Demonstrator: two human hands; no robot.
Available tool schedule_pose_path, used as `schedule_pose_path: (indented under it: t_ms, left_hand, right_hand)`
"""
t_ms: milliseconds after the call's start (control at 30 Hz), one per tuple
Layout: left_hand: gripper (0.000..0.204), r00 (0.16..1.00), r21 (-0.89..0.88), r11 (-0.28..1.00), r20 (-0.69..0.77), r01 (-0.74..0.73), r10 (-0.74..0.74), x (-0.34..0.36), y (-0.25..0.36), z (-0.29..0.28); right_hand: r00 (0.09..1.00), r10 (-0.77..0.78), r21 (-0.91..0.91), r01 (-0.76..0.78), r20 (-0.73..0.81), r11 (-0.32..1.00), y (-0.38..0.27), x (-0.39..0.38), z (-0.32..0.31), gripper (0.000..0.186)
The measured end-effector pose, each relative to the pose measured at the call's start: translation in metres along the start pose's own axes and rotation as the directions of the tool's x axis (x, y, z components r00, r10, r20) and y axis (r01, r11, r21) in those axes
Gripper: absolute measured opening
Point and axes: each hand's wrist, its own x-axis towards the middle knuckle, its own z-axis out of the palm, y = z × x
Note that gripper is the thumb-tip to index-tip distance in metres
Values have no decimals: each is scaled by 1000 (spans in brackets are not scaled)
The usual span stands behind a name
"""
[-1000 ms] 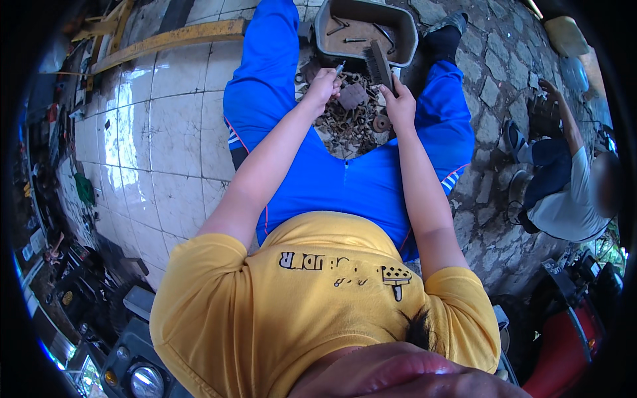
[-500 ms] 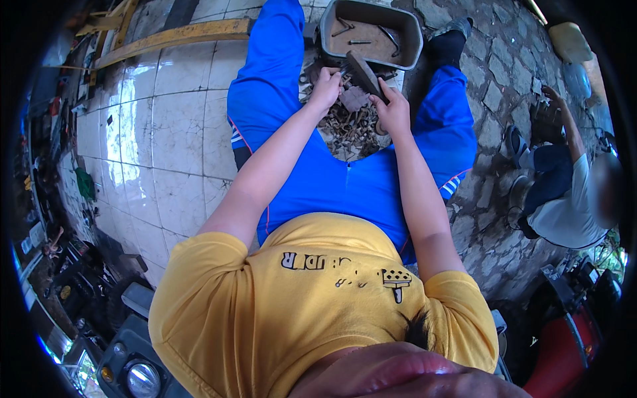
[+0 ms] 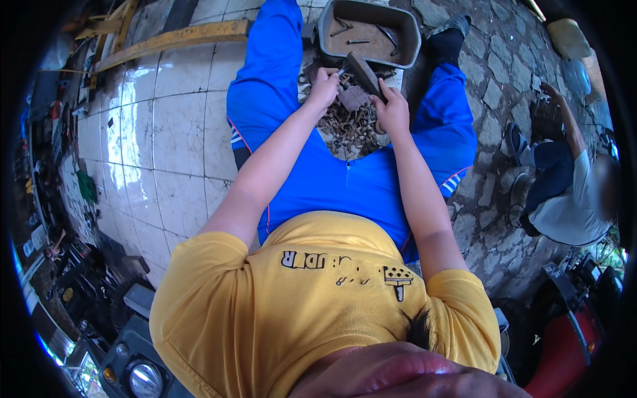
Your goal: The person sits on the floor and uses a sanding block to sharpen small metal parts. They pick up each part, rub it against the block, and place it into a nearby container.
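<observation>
Brush point(image 3: 365, 75) is gripped in the right hand point(image 3: 393, 110), the nearer one, its long axis slanting forward and left toward a small metal piece point(image 3: 343, 69) pinched in the left hand point(image 3: 323, 89); whether they touch, I can't tell. Loose metal parts point(image 3: 352, 132) lie heaped below. Beyond stands a grey tub point(image 3: 365, 30); pale tiles point(image 3: 179, 132) spread left, stone paving point(image 3: 494, 86) right, near a seated co-worker point(image 3: 574, 212).

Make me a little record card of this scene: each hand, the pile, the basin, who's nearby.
Left hand: holds a small metal piece
Right hand: grips a brush, angled toward the metal piece; contact unclear
Pile: small metal parts, between the legs
Grey basin: beyond the hands, loose metal rods inside
Nearby: another person in a pale shirt, at right
</observation>
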Motion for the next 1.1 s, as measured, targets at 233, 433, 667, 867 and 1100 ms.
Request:
schedule_pose_path:
  t_ms: [233, 433, 667, 867, 1100]
  left_hand:
    - [24, 998, -46, 998, 43, 36, -34, 0, -1, -2]
    - [26, 985, -86, 996, 166, -26, 40, -10, 21, -6]
    - [33, 993, -124, 992, 108, -38, 51, -13, 24, -4]
    - [32, 972, -240, 959, 213, 150, -98, -15, 28, -3]
    - [28, 956, -188, 966, 267, 179, -125, -4, 4, -7]
  right_hand:
    - [998, -40, 10, 39, 43, 999, 1, -1, -2, 57]
    - [973, 223, 195, -206, -67, 959, 21, 17, -3, 56]
    - [893, 410, 539, -440, 183, 718, 20, 13, 2, 60]
    - [952, 276, 440, -307, 134, 844, 28, 11, 13, 62]
    - [932, 316, 409, -362, 178, 838, 21, 12, 8, 62]
